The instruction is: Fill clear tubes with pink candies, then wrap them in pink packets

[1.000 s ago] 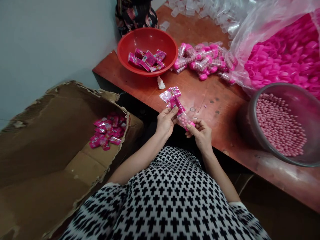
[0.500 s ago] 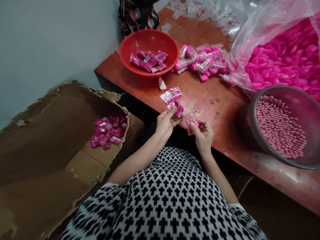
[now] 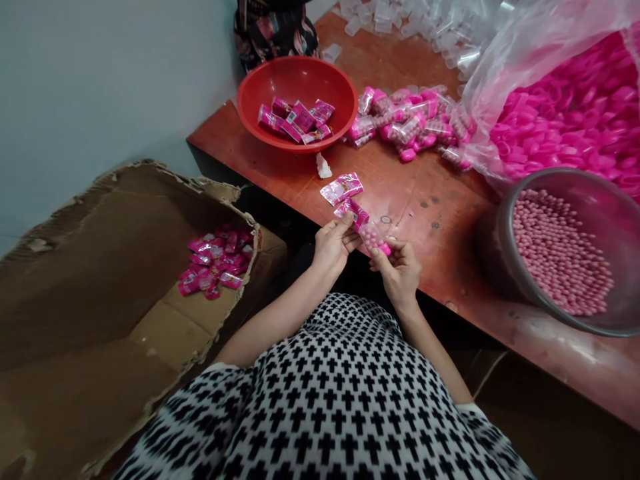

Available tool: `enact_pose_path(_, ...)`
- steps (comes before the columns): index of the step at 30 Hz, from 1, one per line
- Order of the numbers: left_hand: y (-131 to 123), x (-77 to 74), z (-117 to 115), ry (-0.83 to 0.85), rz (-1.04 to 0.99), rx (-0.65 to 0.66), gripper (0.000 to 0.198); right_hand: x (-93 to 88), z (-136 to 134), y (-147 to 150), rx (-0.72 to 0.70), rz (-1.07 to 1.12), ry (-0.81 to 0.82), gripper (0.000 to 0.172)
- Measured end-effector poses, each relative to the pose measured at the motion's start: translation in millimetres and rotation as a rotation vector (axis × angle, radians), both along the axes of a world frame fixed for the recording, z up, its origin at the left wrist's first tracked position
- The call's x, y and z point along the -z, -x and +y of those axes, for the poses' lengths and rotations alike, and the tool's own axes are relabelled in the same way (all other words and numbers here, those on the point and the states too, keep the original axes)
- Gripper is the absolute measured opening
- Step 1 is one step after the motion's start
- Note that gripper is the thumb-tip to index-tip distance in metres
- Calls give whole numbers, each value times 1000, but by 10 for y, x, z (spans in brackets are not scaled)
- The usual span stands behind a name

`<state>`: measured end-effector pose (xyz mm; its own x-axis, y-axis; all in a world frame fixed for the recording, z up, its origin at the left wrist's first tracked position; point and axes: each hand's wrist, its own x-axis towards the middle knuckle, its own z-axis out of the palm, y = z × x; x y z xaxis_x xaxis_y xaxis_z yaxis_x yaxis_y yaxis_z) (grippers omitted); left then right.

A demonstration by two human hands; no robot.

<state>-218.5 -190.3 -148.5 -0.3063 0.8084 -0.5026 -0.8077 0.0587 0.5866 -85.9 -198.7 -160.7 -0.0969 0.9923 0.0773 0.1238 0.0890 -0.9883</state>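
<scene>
My left hand (image 3: 333,243) pinches a shiny pink printed wrapper sleeve (image 3: 356,213) between thumb and fingers at the table's front edge. My right hand (image 3: 400,267) is closed on the pink-capped end of a small clear bottle (image 3: 372,237) with pale pink beads inside. The bottle's clear end points up and left and meets the sleeve's lower edge; whether it is inside the sleeve I cannot tell. Just beyond my left fingers another wrapper sleeve (image 3: 342,189) lies on the table. A small white scrap (image 3: 323,166) sits behind it.
A red bowl (image 3: 255,133) holds several wrapped pieces. Beside it lie bead-filled bottles (image 3: 410,127). A grey tub (image 3: 505,267) of beads and a plastic bag of pink caps (image 3: 575,127) stand right. Clear containers (image 3: 385,17) are behind. Left is a cardboard box (image 3: 165,327) with wrapped pieces (image 3: 215,260).
My right hand has moved slightly left, bringing the bead-filled bottle up against the wrapper sleeve. My left hand has stayed nearly in place.
</scene>
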Motion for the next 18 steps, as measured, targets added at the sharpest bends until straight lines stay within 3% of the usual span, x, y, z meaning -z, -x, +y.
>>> enact_pose_path(5, 5, -10, 7, -5, -9, 0, 33, 77, 34, -59, -19, -148, -118, 27)
enact_pose_path(11, -5, -35, 11, 17, -10, 2, 31, 48, 97, -135, 10, -349, -313, 27)
enact_pose_path(14, -6, -30, 14, -30, 17, -2, 31, -10, 144, -137, -21, -324, -254, 27)
enact_pose_path(18, 12, -8, 26, -95, 68, -27, 34, -122, 231, -117, -136, -123, 37, 29)
